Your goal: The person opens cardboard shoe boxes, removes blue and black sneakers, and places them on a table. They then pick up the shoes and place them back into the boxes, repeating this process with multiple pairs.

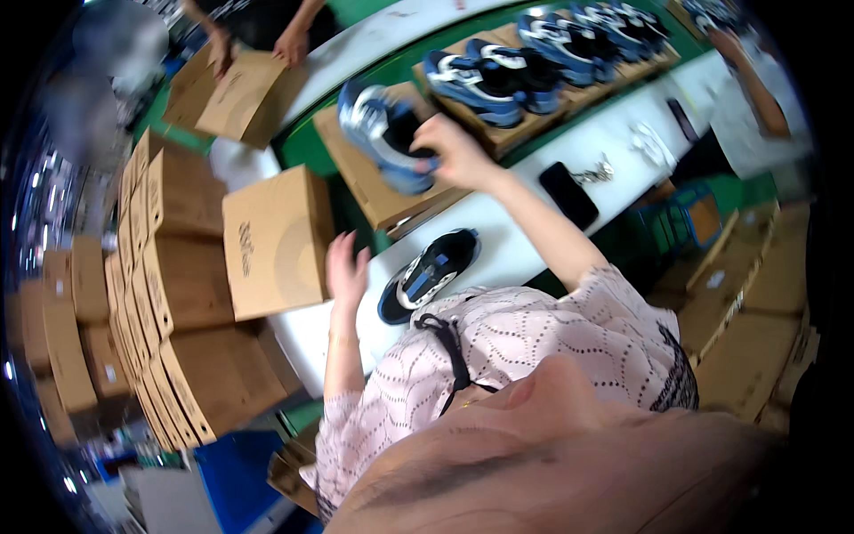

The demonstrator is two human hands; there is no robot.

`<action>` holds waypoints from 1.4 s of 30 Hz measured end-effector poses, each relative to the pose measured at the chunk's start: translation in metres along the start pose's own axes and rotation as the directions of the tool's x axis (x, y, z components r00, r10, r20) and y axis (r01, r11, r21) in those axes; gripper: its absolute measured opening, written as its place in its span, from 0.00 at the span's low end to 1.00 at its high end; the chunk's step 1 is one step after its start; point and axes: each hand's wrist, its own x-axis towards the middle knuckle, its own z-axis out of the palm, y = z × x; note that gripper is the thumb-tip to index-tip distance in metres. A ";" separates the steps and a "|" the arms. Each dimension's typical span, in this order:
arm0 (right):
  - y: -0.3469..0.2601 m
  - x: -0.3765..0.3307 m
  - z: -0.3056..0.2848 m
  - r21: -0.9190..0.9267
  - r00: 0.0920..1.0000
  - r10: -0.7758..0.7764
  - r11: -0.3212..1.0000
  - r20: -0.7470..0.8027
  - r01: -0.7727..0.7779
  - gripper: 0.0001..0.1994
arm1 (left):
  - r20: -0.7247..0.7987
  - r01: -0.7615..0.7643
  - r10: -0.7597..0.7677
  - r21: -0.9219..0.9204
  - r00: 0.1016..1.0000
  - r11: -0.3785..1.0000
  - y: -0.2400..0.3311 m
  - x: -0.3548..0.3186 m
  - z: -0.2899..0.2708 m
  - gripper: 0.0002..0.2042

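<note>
My right hand (pixel 455 153) grips a blue, white and black sneaker (pixel 366 120) at its heel end, over an open brown cardboard lid or tray (pixel 349 174). A second sneaker (pixel 431 272), dark with white and blue parts, lies on the white table (pixel 498 245) close to my body. My left hand (pixel 346 269) holds nothing, its fingers apart, between that sneaker and a closed brown shoebox (pixel 274 242).
More blue sneakers (pixel 489 78) stand in a row of cardboard trays beyond. Stacked shoeboxes (pixel 191 285) rise at left. A phone (pixel 569 194) and keys (pixel 594 171) lie on the table. Across it, another person's hands (pixel 292 44) hold a carton (pixel 249 96); someone else's arm (pixel 756 84) is at right.
</note>
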 end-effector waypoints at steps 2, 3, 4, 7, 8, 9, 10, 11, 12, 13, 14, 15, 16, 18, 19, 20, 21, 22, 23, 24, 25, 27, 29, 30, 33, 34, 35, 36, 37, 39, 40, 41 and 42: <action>0.002 -0.015 0.025 -0.116 0.949 0.144 0.986 0.280 -0.116 0.18 | -0.402 -0.048 0.134 0.219 0.906 0.975 -0.018 -0.022 -0.039 0.19; 0.005 -0.026 0.029 -0.054 0.973 0.135 0.990 0.186 -0.127 0.21 | -0.501 0.105 0.058 0.291 0.864 0.951 -0.019 -0.028 -0.063 0.18; -0.011 -0.025 0.021 -0.015 0.984 0.143 0.990 0.107 -0.142 0.23 | -0.661 0.185 -0.129 0.016 0.739 0.983 -0.045 -0.042 -0.077 0.19; -0.045 -0.039 -0.008 0.175 0.887 0.449 0.870 0.104 -0.461 0.14 | -0.546 0.665 -0.719 -0.347 0.430 0.662 -0.092 -0.090 -0.109 0.24; -0.050 -0.048 -0.014 0.153 0.876 0.426 0.873 0.225 -0.463 0.12 | -0.365 0.647 -0.874 -0.590 0.320 0.483 -0.115 -0.103 -0.110 0.27; -0.054 -0.058 -0.019 0.134 0.850 0.396 0.876 0.346 -0.463 0.12 | -0.139 0.591 -0.966 -0.769 0.220 0.245 -0.143 -0.116 -0.103 0.29; -0.057 -0.071 -0.019 0.052 0.788 0.337 0.906 0.515 -0.421 0.13 | 0.119 0.506 -0.981 -0.862 0.153 -0.025 -0.142 -0.111 -0.098 0.32; -0.059 -0.086 -0.015 -0.021 0.689 0.286 0.931 0.666 -0.366 0.15 | 0.268 0.445 -0.935 -0.884 0.234 -0.142 -0.139 -0.107 -0.089 0.33; -0.060 -0.104 -0.007 -0.114 0.662 0.216 0.974 0.718 -0.195 0.16 | 0.331 0.312 -0.900 -0.919 0.283 -0.239 -0.125 -0.093 -0.080 0.33; -0.062 -0.120 0.005 -0.191 0.616 0.157 0.982 0.772 -0.011 0.18 | 0.382 0.176 -0.859 -0.923 0.340 -0.341 -0.118 -0.081 -0.073 0.33; -0.067 -0.129 0.017 -0.223 0.622 0.140 0.973 0.771 0.057 0.19 | 0.306 0.078 -0.649 -0.932 0.696 -0.355 -0.189 -0.114 -0.058 0.31; -0.067 -0.135 0.028 -0.264 0.626 0.132 0.957 0.769 0.123 0.20 | 0.264 0.056 -0.695 -0.950 0.668 -0.307 -0.191 -0.114 -0.049 0.31; -0.070 -0.137 0.033 -0.309 0.661 0.181 0.948 0.728 0.081 0.18 | 0.228 0.056 -0.728 -0.966 0.647 -0.252 -0.184 -0.104 -0.047 0.31; -0.072 -0.138 0.040 -0.368 0.677 0.265 0.930 0.687 0.009 0.17 | 0.146 0.058 -0.786 -0.989 0.601 -0.139 -0.162 -0.086 -0.043 0.30; -0.072 -0.139 0.043 -0.390 0.681 0.301 0.921 0.668 -0.025 0.16 | 0.098 0.057 -0.813 -0.995 0.574 -0.079 -0.149 -0.080 -0.042 0.30; -0.069 -0.146 0.046 -0.349 0.736 0.271 0.936 0.620 -0.051 0.15 | 0.047 0.058 -0.837 -0.998 0.545 -0.019 -0.136 -0.074 -0.040 0.30; -0.067 -0.149 0.047 -0.332 0.767 0.279 0.939 0.578 -0.092 0.15 | -0.010 0.058 -0.860 -0.997 0.510 0.046 -0.128 -0.071 -0.038 0.29; -0.066 -0.152 0.045 -0.315 0.797 0.295 0.939 0.527 -0.140 0.16 | 0.035 0.145 -0.851 -0.988 0.525 0.048 -0.122 -0.066 -0.034 0.29; -0.064 -0.156 0.042 -0.293 0.823 0.312 0.938 0.475 -0.186 0.16 | 0.080 0.231 -0.842 -0.972 0.534 0.054 -0.114 -0.061 -0.029 0.30; -0.063 -0.150 0.035 -0.279 0.822 0.355 0.927 0.446 -0.249 0.18 | 0.052 0.263 -0.846 -0.959 0.531 0.107 -0.094 -0.056 -0.027 0.30; -0.062 -0.141 0.022 -0.200 0.830 0.352 0.935 0.433 -0.292 0.19 | 0.086 0.263 -0.811 -0.961 0.578 0.085 -0.087 -0.055 -0.022 0.30; -0.052 -0.134 0.000 -0.110 0.855 0.371 0.928 0.363 -0.357 0.20 | 0.004 0.259 -0.843 -0.952 0.538 0.161 -0.065 -0.046 0.002 0.30; -0.058 -0.114 -0.037 -0.042 0.880 0.406 0.912 0.248 -0.409 0.22 | 0.124 0.312 -0.701 -0.939 0.703 0.147 -0.059 -0.046 0.021 0.28; -0.054 -0.117 -0.047 0.107 0.822 0.542 0.819 0.178 -0.563 0.21 | 0.094 0.329 -0.679 -0.917 0.728 0.226 -0.045 -0.041 0.029 0.28; -0.064 -0.094 -0.076 0.337 0.739 0.672 0.707 -0.048 -0.622 0.16 | 0.047 0.307 -0.800 -0.936 0.598 0.174 -0.048 -0.020 0.069 0.28; -0.073 -0.077 -0.079 0.335 0.714 0.681 0.718 -0.160 -0.610 0.16 | 0.144 0.313 -0.749 -0.946 0.646 0.088 -0.054 -0.019 0.073 0.31; -0.073 -0.067 -0.077 0.351 0.680 0.694 0.714 -0.237 -0.606 0.16 | 0.193 0.345 -0.724 -0.936 0.662 0.066 -0.045 -0.011 0.069 0.28; -0.061 -0.053 -0.073 0.410 0.678 0.671 0.732 -0.299 -0.544 0.15 | 0.203 0.321 -0.686 -0.946 0.699 0.048 -0.037 -0.001 0.066 0.24; -0.061 -0.038 -0.069 0.361 0.648 0.703 0.709 -0.293 -0.605 0.16 | 0.230 0.295 -0.658 -0.955 0.717 -0.013 -0.039 0.001 0.065 0.22; -0.043 -0.021 -0.059 -0.013 0.699 0.632 0.739 -0.335 -0.674 0.19 | 0.200 0.284 -0.642 -0.958 0.740 0.029 -0.037 -0.004 0.064 0.21; -0.039 -0.014 -0.053 -0.122 0.701 0.640 0.705 -0.316 -0.699 0.18 | 0.160 0.266 -0.594 -0.959 0.789 0.094 -0.029 -0.005 0.060 0.18; -0.028 -0.011 -0.043 -0.309 0.731 0.624 0.662 -0.276 -0.683 0.18 | 0.124 0.245 -0.540 -0.956 0.833 0.159 -0.022 -0.007 0.055 0.15; -0.010 -0.015 -0.032 -0.487 0.752 0.614 0.593 -0.241 -0.641 0.17 | 0.085 0.241 -0.482 -0.932 0.872 0.272 -0.011 -0.006 0.046 0.18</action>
